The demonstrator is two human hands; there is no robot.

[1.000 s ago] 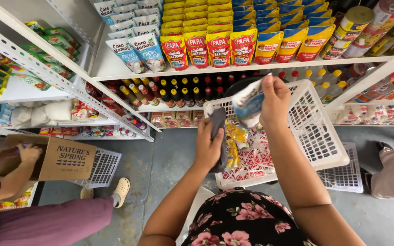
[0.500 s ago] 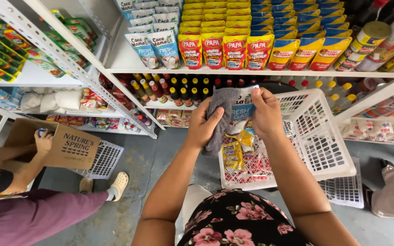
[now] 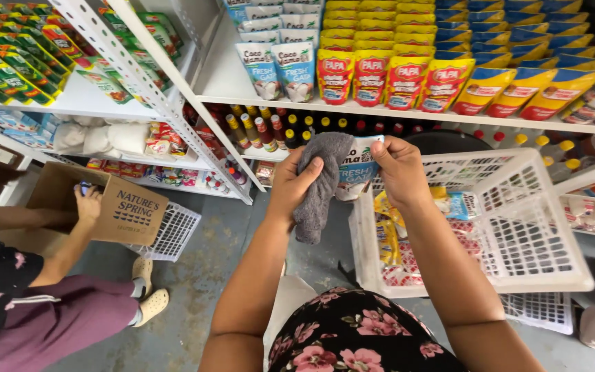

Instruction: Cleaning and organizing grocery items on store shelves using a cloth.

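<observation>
The left hand [image 3: 297,182] grips a grey cloth [image 3: 319,186], fingers closed over its upper part; the rest of the cloth hangs down below the hand. The right hand [image 3: 397,169] grasps a white-and-blue pouch [image 3: 356,169], held upright. The cloth is pressed against the left face of the pouch, and both items sit between the two hands, which are raised in front of the shelf.

Directly below and to the right of the right hand stands a white plastic basket [image 3: 518,234] with a lattice wall. It contains yellow packets [image 3: 387,234] and other small packs. A second white basket [image 3: 542,310] lies underneath it on the floor.

Above the hands, a shelf [image 3: 408,114] carries rows of red-and-yellow pouches [image 3: 387,76] and white-and-blue pouches [image 3: 277,65]. Just behind the hands, one level lower, stands a row of bottles [image 3: 263,131].

Well to the left of the left hand, another person's hand [image 3: 89,203] rests on a brown cardboard box [image 3: 115,210].
</observation>
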